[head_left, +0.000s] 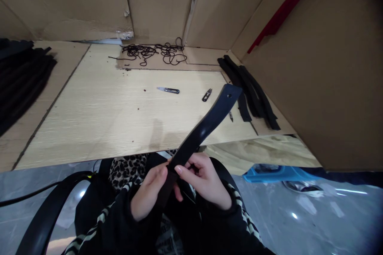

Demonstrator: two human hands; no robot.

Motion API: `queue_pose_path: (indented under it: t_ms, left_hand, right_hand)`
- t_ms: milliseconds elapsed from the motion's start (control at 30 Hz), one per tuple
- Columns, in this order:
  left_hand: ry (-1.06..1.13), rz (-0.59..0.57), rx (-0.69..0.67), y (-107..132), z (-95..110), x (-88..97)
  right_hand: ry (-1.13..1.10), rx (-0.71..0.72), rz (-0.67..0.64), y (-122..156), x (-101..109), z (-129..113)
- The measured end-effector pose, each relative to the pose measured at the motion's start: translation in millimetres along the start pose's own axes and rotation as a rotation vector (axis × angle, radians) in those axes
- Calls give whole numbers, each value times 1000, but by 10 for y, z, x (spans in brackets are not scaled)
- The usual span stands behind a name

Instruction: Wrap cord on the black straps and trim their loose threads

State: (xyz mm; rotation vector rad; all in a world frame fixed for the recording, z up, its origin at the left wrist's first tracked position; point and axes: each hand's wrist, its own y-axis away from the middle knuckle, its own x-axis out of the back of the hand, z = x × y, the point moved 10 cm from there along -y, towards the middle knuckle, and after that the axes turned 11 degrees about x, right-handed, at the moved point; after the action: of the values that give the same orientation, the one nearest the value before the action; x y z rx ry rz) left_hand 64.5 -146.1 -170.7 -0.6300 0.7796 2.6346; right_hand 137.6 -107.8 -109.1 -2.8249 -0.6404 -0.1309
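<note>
A long, curved black strip (206, 125), smooth and slightly glossy, slants up and away from my lap over the table edge. A small hole shows near its far end. My left hand (148, 193) grips the near part from the left, thumb on top. From the other side my right hand (206, 181) closes on it with the thumb pressed on the upper face and the fingers curled beneath. Below my thumbs the near portion looks dark brown and matte, and its end is lost against my dark clothes.
Thread snips (169, 90) and a second small pair of snips (206, 95) lie on the pale tabletop (98, 107). Tangled dark cord (149, 51) rests at the back. Black strips (253, 91) lie at right, and a dark pile (24, 75) at left. Cardboard walls (161, 4) enclose the table.
</note>
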Motion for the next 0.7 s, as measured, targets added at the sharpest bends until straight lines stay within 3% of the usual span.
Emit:
queue_pose_path:
  t_ms: [100,200,367,533,700]
  left_hand:
    - [-69,35,16,19,-32,15]
    - [-52,89,-52,30,45,71]
    - [36,267,-120,74,147,322]
    - [145,197,-97,58,119,313]
    - [140,243,-69,52,100,370]
  right_hand:
    - [13,-13,-14,4,-9,8]
    - [126,51,-13,-17,35,-60]
    - [258,135,-34,-10,108,-172]
    - [291,145,-54,36,140,-211]
    - [304,134,-9,91,269,-158]
